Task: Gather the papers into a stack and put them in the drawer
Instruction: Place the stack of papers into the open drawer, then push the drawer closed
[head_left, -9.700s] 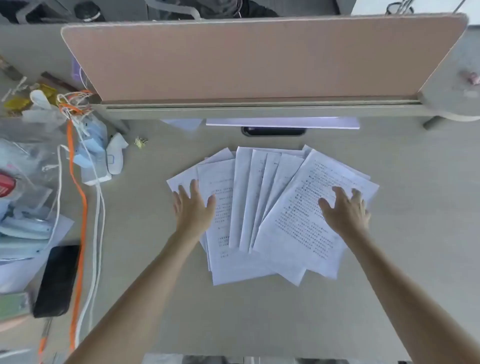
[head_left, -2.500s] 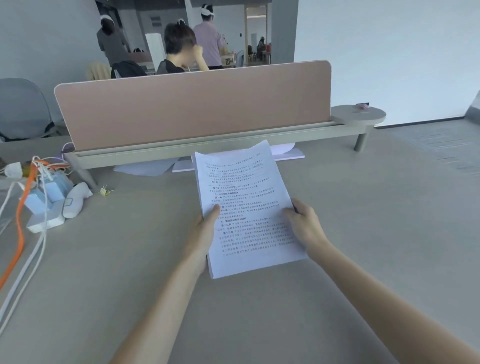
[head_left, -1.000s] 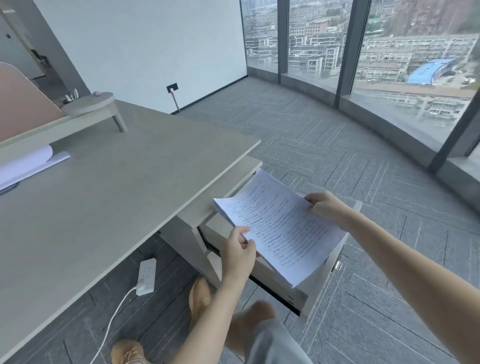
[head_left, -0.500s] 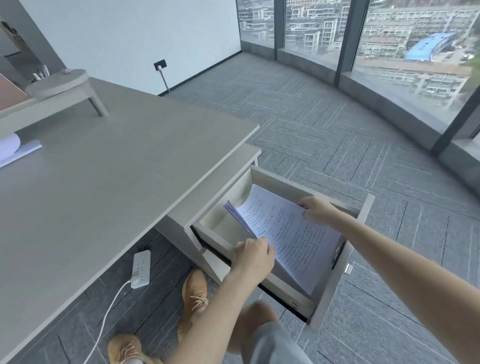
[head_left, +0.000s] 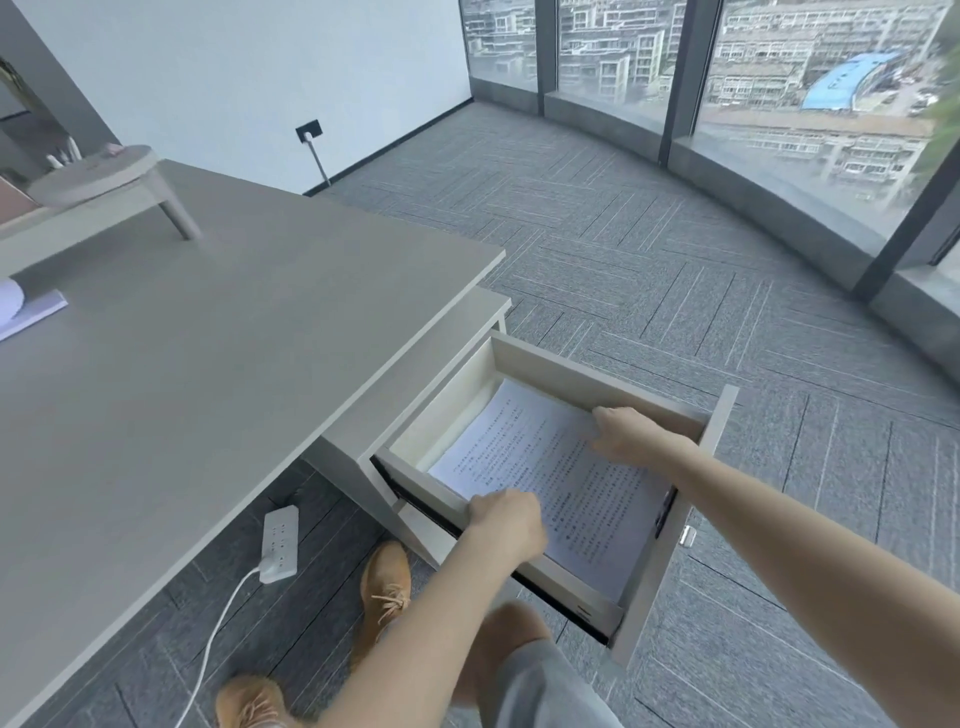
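The stack of printed papers (head_left: 582, 483) lies flat inside the open drawer (head_left: 571, 376), which is pulled out from under the desk's right end. My left hand (head_left: 506, 519) is curled over the stack's near edge, by the drawer's near side wall, and its fingertips are hidden. My right hand (head_left: 628, 439) reaches into the drawer and pinches the stack's far edge beside the far wall. Both hands touch the papers.
The grey desk (head_left: 208, 364) fills the left, with some white paper (head_left: 26, 312) at its left edge and a round raised shelf (head_left: 93, 171) behind. Under it lie a white power strip (head_left: 279, 543) and my tan shoes (head_left: 384, 587). Grey carpet and windows lie beyond.
The stack has gone from tilted above the drawer down to flat on the drawer's bottom. Both hands have followed it down and still rest on its edges.
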